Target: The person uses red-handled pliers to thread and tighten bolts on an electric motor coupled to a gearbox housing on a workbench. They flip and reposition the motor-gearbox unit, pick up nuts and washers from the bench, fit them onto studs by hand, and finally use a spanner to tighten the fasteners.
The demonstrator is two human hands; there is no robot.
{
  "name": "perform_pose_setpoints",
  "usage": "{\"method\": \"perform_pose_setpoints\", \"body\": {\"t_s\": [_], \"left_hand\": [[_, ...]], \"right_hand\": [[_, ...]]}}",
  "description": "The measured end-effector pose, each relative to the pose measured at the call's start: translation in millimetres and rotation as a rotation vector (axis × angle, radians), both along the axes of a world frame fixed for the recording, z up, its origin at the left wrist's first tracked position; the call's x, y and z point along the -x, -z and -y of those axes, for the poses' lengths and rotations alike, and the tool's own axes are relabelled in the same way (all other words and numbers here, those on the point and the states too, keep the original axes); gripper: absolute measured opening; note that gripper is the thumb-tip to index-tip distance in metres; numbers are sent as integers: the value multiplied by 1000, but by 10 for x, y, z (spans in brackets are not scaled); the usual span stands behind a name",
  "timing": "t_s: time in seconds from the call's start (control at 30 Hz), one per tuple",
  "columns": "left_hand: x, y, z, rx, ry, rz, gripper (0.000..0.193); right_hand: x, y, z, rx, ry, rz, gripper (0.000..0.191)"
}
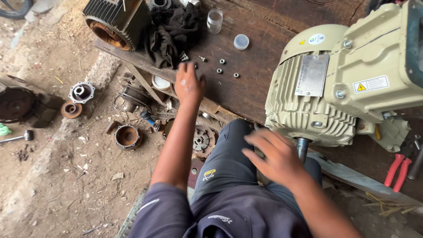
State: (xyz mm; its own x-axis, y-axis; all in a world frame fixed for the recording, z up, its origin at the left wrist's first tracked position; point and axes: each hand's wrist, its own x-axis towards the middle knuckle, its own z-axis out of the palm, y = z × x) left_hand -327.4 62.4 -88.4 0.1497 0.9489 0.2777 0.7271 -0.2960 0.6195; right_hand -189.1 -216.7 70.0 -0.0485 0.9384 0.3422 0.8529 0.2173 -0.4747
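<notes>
My left hand point(189, 83) reaches out over the dark wooden bench point(260, 53), its fingers down at the bench's near edge beside several small nuts point(219, 70) and a bolt point(202, 58). I cannot see whether it holds one. My right hand point(271, 154) hovers blurred, fingers spread and holding nothing, just left of the steel shaft point(302, 149) of a cream electric motor point(317, 88) that rests on the bench. My knee in dark trousers point(229, 158) is below both hands.
A black rag point(174, 31), a glass jar point(214, 20) and its lid point(241, 41) lie on the bench behind the nuts. A finned motor housing point(115, 20) stands at the bench's left end. Red-handled pliers point(398, 169) lie right. Rusty motor parts point(127, 135) and a hammer point(20, 137) litter the dirt floor.
</notes>
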Motion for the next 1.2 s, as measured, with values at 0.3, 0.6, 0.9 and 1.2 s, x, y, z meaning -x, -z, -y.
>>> {"method": "perform_pose_setpoints", "body": {"t_s": [0.3,0.6,0.9,1.2], "left_hand": [[66,194,-212,-68,-80,107,19],[336,198,-121,-53,157,486,21],[176,-589,667,295,486,1081,27],[-853,-2028,1553,-169,899,759,22]], "right_hand": [[272,666,-1314,339,219,143,55],[320,1183,-2370,153,418,237,41],[386,1178,-1890,-91,-10,-470,18],[-514,223,960,-116,429,-617,24]]}}
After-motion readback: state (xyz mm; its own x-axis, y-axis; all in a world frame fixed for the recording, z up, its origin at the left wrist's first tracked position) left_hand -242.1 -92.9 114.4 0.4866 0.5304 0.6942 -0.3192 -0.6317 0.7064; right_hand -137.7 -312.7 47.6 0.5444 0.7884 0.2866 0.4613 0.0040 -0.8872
